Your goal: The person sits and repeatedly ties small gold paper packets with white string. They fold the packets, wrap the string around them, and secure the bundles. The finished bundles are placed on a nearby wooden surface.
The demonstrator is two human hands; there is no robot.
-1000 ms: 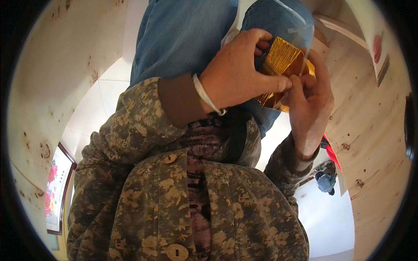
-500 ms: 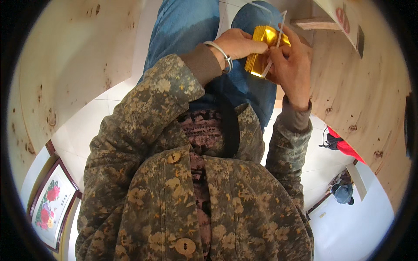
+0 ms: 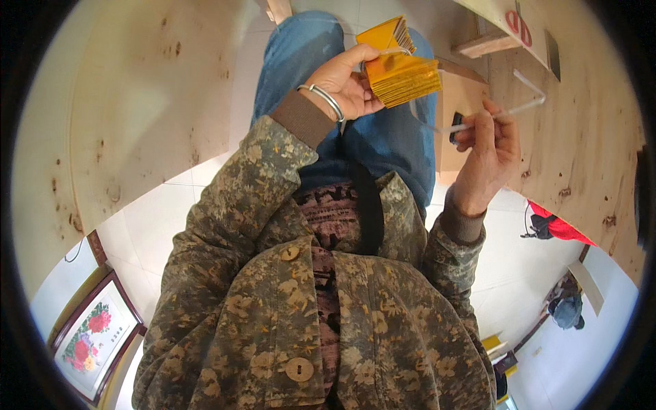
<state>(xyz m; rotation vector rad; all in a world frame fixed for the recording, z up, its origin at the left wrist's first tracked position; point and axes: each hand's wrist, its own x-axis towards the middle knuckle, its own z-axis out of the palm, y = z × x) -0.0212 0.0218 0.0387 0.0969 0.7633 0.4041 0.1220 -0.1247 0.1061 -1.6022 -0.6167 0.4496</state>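
My left hand [image 3: 350,83] grips a pleated bundle of shiny gold foil paper [image 3: 403,76], thumb on top and fingers underneath. The bundle is pinched at its middle, and its layered ends fan apart. A thin white strip [image 3: 437,128] loops around that waist and runs across to the right. To the right of the bundle, my right hand [image 3: 488,147] pinches the strip between thumb and fingers; its bent free end rises above the hand. A small dark object [image 3: 456,128] shows beside the right fingertips; whether the hand touches it I cannot tell.
Pale wooden tabletops stand on the left [image 3: 137,89] and right [image 3: 574,137]. Red scissor-like handles [image 3: 517,27] lie at the upper right. A cardboard box [image 3: 461,96] sits below the right table's edge. My jeans-clad knees [image 3: 301,55] are under the hands.
My right hand has moved right, away from the bundle, drawing the white strip with it. The gold bundle has turned in my left hand, and its ends now spread around a narrowed middle.
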